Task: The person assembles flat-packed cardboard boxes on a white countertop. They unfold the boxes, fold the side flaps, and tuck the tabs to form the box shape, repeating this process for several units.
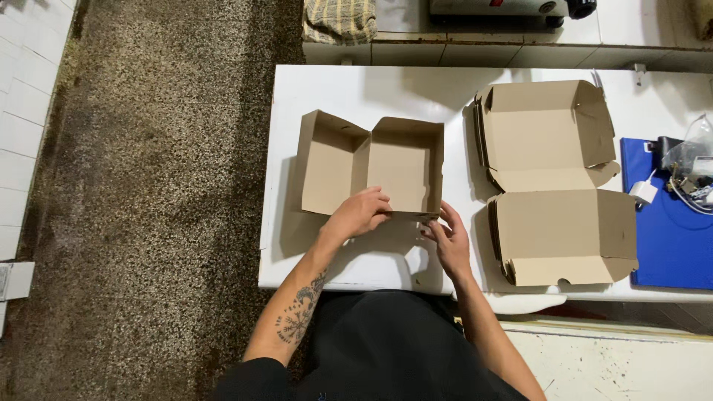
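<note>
the white rectangular counter [349, 85] carries all the things, with a dark speckled floor [148, 186] at its nine o'clock side. on the counter, toward three o'clock, lies a stack of opened brown cardboard boxes [553, 182], lids folded back, well apart from the hands. further to three o'clock is a flat blue board [668, 245] with a clear plastic bag of small parts [694, 167] and a small white plug [643, 192] on it.

the thing in hand is the brown folded cardboard box [371, 163], standing open near the middle of the counter, at twelve o'clock from the person. the left hand [360, 213] is on the near wall of the box, its grip closed on the edge of this wall. the right hand [448, 238] is at the near right corner, fingers half curled and touching the corner flap; whether it really pinches the flap i cannot tell.

i judge that the step in hand is the forming of the box: the side walls already stand, but the near wall and corner are not yet locked. the next move, i think, calls for pressing the corner flap inside while the left hand keeps the wall upright, so the cardboard does not spring back.
</note>
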